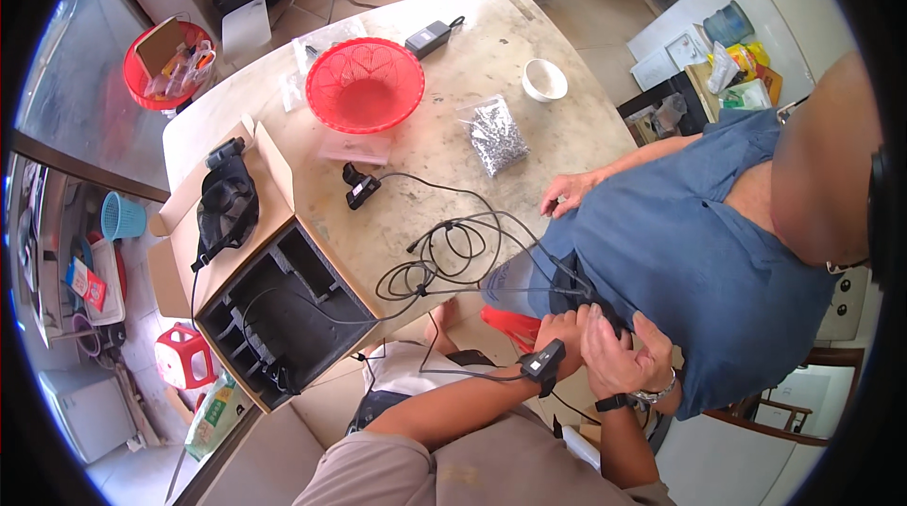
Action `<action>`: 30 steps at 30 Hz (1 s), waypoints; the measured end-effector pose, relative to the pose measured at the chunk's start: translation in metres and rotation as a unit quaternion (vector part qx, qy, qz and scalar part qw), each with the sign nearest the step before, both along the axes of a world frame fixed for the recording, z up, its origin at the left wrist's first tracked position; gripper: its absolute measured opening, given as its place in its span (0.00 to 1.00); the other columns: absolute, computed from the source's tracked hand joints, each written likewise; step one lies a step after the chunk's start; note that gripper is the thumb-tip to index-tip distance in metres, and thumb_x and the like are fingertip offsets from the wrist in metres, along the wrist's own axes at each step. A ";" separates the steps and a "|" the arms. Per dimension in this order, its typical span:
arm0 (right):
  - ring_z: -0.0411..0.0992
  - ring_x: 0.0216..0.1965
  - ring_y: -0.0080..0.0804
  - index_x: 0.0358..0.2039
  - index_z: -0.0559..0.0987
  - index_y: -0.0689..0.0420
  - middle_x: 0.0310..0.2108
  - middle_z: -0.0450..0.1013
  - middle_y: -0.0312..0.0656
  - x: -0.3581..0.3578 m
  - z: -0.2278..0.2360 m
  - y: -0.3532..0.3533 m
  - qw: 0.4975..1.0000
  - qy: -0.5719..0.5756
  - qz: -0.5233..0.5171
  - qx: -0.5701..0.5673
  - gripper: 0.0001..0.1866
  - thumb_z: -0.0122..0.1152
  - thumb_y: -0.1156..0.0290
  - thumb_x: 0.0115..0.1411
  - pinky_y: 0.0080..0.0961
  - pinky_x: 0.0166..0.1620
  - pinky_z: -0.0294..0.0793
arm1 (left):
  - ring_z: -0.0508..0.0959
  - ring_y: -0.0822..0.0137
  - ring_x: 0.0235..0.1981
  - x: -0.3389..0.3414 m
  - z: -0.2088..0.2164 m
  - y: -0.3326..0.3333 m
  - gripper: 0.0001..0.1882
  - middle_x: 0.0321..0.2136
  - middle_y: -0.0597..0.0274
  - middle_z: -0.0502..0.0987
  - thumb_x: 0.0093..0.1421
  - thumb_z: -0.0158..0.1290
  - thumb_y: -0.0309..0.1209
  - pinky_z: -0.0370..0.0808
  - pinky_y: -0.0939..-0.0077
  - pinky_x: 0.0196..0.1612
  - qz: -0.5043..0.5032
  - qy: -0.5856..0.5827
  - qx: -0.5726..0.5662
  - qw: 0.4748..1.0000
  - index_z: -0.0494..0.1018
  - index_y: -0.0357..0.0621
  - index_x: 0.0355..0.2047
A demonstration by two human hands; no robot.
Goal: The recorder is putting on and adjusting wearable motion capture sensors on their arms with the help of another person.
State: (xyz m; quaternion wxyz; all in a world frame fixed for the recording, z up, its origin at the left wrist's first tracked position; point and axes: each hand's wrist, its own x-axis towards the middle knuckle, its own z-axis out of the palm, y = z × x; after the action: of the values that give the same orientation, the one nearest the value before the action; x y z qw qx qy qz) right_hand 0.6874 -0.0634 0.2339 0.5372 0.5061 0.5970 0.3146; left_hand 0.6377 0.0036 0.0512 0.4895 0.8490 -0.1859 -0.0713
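Note:
At the lower right, my left hand has curled fingers beside a dark strap-like piece at a co-worker's waist, where cables meet; what it holds is hidden. A small black device with a cable is strapped to my left wrist. My right hand, with a black band on its wrist, is mostly covered by the co-worker's hand, so its fingers are hidden. Black cable loops run across the table to another small black device.
The table carries a red basket, a bag of small metallic pieces, a white bowl and a power adapter. An open foam-lined box holds black straps. The co-worker's other hand rests nearby.

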 end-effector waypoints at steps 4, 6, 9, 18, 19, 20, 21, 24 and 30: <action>0.76 0.43 0.33 0.40 0.79 0.64 0.40 0.79 0.44 0.005 0.001 0.014 0.995 0.030 -0.027 0.092 0.18 0.67 0.68 0.51 0.25 0.53 0.72 | 0.76 0.50 0.37 -0.012 -0.041 0.011 0.22 0.35 0.47 0.74 0.54 0.56 0.34 0.71 0.59 0.43 -0.099 0.052 -0.168 0.979 0.66 0.35 0.46; 0.75 0.45 0.35 0.42 0.78 0.64 0.41 0.78 0.44 0.006 -0.001 0.010 0.996 0.007 -0.030 0.087 0.19 0.66 0.68 0.51 0.25 0.54 0.71 | 0.75 0.50 0.40 -0.021 -0.051 0.018 0.22 0.37 0.46 0.73 0.51 0.56 0.29 0.70 0.61 0.44 -0.028 -0.008 -0.201 0.979 0.68 0.34 0.47; 0.71 0.51 0.34 0.47 0.75 0.64 0.48 0.75 0.46 -0.015 -0.010 -0.015 0.979 -0.115 0.000 -0.168 0.20 0.62 0.65 0.57 0.26 0.61 0.63 | 0.71 0.52 0.49 -0.020 -0.053 0.025 0.18 0.42 0.50 0.73 0.48 0.52 0.28 0.69 0.61 0.51 -0.124 -0.165 -0.139 0.969 0.71 0.34 0.41; 0.75 0.44 0.35 0.41 0.78 0.63 0.41 0.79 0.46 -0.001 -0.007 -0.005 0.999 0.005 -0.023 0.026 0.16 0.63 0.66 0.57 0.25 0.51 0.73 | 0.63 0.56 0.61 -0.038 -0.066 0.020 0.31 0.59 0.54 0.65 0.55 0.48 0.33 0.60 0.58 0.61 -0.116 -0.256 -0.008 0.960 0.63 0.36 0.60; 0.75 0.44 0.35 0.42 0.78 0.64 0.41 0.78 0.46 -0.004 -0.008 -0.008 1.000 -0.014 -0.025 -0.003 0.16 0.63 0.66 0.56 0.25 0.52 0.73 | 0.63 0.56 0.61 -0.036 -0.067 0.019 0.31 0.59 0.55 0.64 0.56 0.48 0.33 0.59 0.55 0.61 -0.122 -0.254 0.015 0.959 0.63 0.38 0.61; 0.75 0.45 0.35 0.42 0.78 0.65 0.42 0.78 0.46 -0.005 -0.009 -0.009 0.999 -0.034 -0.026 -0.031 0.17 0.63 0.66 0.56 0.25 0.52 0.72 | 0.63 0.56 0.61 -0.034 -0.068 0.019 0.31 0.59 0.55 0.64 0.56 0.48 0.33 0.59 0.55 0.61 -0.121 -0.257 0.013 0.959 0.63 0.38 0.61; 0.75 0.45 0.35 0.42 0.78 0.65 0.42 0.78 0.46 -0.006 -0.010 -0.008 0.999 -0.035 -0.026 -0.033 0.17 0.63 0.66 0.56 0.25 0.52 0.72 | 0.63 0.56 0.61 -0.032 -0.068 0.020 0.31 0.59 0.56 0.64 0.56 0.48 0.34 0.59 0.53 0.61 -0.128 -0.263 0.012 0.956 0.63 0.39 0.61; 0.74 0.46 0.36 0.43 0.77 0.66 0.42 0.78 0.47 -0.009 -0.014 -0.007 0.999 -0.027 -0.038 -0.025 0.18 0.63 0.67 0.56 0.26 0.53 0.72 | 0.63 0.55 0.61 -0.030 -0.063 0.023 0.30 0.59 0.56 0.65 0.56 0.48 0.34 0.59 0.52 0.61 -0.116 -0.276 -0.006 0.954 0.64 0.39 0.60; 0.74 0.47 0.37 0.42 0.77 0.66 0.43 0.78 0.47 -0.008 -0.019 -0.001 1.000 -0.018 -0.021 0.002 0.18 0.64 0.68 0.55 0.26 0.54 0.71 | 0.62 0.55 0.62 -0.022 -0.065 0.016 0.26 0.59 0.53 0.65 0.57 0.48 0.35 0.60 0.51 0.61 -0.111 -0.274 0.011 0.955 0.68 0.39 0.55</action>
State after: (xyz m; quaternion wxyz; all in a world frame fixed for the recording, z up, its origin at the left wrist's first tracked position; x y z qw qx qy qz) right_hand 0.6798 -0.0647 0.2151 0.5533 0.5137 0.5760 0.3134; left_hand 0.6161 0.0199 -0.0133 0.3993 0.8151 -0.4053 0.1086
